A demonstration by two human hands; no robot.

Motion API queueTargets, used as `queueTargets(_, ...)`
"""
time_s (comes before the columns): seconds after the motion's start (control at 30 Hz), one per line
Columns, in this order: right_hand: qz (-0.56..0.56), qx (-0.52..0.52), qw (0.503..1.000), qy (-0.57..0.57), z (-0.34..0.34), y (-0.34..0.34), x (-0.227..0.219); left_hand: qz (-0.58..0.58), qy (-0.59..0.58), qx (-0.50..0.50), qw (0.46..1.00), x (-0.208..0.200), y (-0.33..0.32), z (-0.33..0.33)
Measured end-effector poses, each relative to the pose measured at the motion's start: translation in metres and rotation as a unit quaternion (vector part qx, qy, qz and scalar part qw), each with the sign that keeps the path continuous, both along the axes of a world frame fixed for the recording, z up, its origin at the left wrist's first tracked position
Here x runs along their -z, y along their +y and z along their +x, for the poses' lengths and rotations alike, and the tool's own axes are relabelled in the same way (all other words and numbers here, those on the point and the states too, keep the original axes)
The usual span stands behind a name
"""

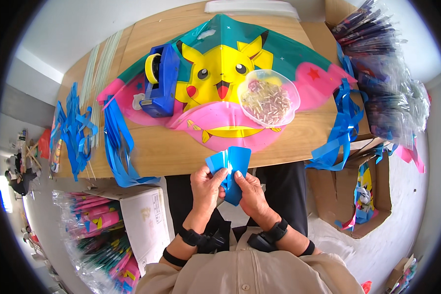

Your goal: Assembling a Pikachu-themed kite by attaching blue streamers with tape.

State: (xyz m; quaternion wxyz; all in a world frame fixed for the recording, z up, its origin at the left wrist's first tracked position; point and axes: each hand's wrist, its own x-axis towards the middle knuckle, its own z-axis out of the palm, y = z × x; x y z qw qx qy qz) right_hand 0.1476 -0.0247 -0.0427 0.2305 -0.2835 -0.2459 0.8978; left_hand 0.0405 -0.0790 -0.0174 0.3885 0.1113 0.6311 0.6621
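Holding blue film (240,159) dead centre of the clock, pinching it with left hand (206,188) at eight o'clock and right hand (252,193) between four and five! Gripping narrow on both sides, thumbs on top and close together. Overlapping the near edge of the wooden table (289,143) as seen from above; cannot tell whether touching it. Looking up to twelve: spotting a kite-shaped sheet (218,73) in teal and pink, bearing a yellow cartoon figure. Catching on it a blue tape dispenser (164,85) at eleven, a clear bowl (295,93) of small pale tubes (267,103) at one. Glancing to ten: finding blue strips (116,139) drooping over the edge, with thin rods (103,63) beyond. Across at two: meeting more blue ribbons (343,125), then bagged packages (387,93) farther out. Down at eight: picking out a white box (147,220) beside bagged bundles (95,220). Over at three: noting an open cardboard box (327,193), with pale floor (328,242) at four.
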Motion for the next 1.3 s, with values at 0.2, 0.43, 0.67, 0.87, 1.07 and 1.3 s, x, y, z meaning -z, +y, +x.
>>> queueTargets(0.2,0.102,0.114,0.985,-0.083,0.007,0.003,0.007,0.050,0.050,-0.020,0.997,0.013,-0.010,-0.006)
queueTargets(0.43,0.030,0.091,0.994,-0.055,0.025,0.001,0.004,0.014,0.067,-0.006,0.998,0.013,-0.013,0.015)
queueTargets(0.67,0.122,0.135,0.966,-0.182,0.019,0.000,-0.008,0.027,0.035,-0.001,0.999,0.007,-0.009,0.019)
queueTargets(0.87,0.129,0.091,0.959,-0.236,0.009,0.017,-0.020,0.038,0.031,-0.042,0.998,0.014,-0.020,-0.006)
queueTargets(1.07,0.111,0.054,0.974,-0.189,0.008,0.006,-0.012,0.048,0.024,0.002,0.999,0.010,-0.007,0.010)
queueTargets(1.3,0.117,0.170,0.952,-0.224,0.008,0.019,-0.009,-0.051,0.338,-0.144,0.928,0.017,-0.024,-0.037)
